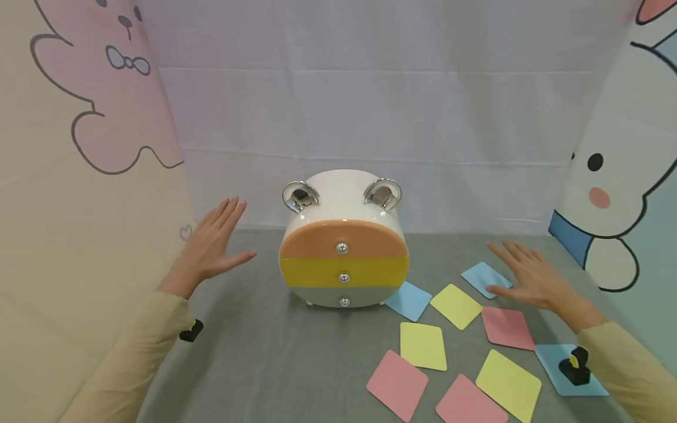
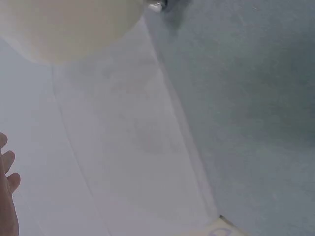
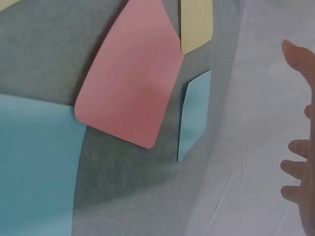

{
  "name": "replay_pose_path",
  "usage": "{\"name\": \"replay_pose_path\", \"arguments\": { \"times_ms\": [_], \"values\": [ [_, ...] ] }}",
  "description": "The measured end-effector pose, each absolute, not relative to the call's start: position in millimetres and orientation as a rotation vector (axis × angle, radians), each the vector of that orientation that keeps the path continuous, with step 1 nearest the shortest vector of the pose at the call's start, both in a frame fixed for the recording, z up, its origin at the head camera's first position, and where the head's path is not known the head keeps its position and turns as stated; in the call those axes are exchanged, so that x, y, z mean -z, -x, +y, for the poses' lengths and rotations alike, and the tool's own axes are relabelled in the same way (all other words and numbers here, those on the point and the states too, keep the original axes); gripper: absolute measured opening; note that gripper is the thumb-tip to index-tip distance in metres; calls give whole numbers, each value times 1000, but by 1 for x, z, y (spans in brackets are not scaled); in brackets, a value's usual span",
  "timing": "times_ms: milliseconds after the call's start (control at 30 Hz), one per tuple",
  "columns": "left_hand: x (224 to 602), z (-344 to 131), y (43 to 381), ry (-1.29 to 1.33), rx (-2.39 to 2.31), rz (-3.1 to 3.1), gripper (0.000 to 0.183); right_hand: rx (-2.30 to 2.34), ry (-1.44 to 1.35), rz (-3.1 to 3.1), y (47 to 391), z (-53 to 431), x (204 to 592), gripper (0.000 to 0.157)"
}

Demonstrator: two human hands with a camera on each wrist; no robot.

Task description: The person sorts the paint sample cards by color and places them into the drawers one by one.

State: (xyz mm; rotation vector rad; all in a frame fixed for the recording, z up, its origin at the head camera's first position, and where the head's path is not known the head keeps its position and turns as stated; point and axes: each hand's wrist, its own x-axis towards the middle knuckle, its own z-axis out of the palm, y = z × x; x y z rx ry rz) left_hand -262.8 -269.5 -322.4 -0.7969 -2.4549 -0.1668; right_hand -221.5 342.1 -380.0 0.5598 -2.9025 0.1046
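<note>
Both hands are held out with fingers extended and nothing in them. My left hand (image 1: 211, 244) hovers left of a small rounded cabinet (image 1: 344, 197), apart from it. The cabinet has a white shell, two silver ear-like rings on top, and stacked orange, yellow and grey-green drawers (image 1: 312, 273) with round silver knobs, all pushed in. On the right, my right hand (image 1: 534, 279) is over the table, overlapping a blue card (image 1: 482, 276) in the head view. The right wrist view shows that hand's fingers (image 3: 295, 169) at its edge, with a pink card (image 3: 133, 73) beyond.
Several pink, yellow and blue square cards lie scattered on the grey tabletop (image 1: 264, 364), right of and in front of the cabinet. One blue card (image 1: 409, 299) lies beside its base. White cloth (image 1: 370, 106) hangs behind, with cartoon-printed panels (image 1: 597, 176) at the sides.
</note>
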Motion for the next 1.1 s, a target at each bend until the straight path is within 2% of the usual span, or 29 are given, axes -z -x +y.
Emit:
{"name": "replay_pose_path", "arguments": {
  "times_ms": [367, 767, 1100],
  "values": [
    [282, -230, 270, 915, 257, -2256, 95, -293, -506, -2929, 223, 326, 364, 86],
    [279, -197, 276, 951, 398, -2284, 92, -405, -645, -2820, 219, 286, 343, 80],
    [280, -187, 278, 955, 378, -2361, 91, -493, -751, -2471, 214, 249, 328, 70]
  ]
}}
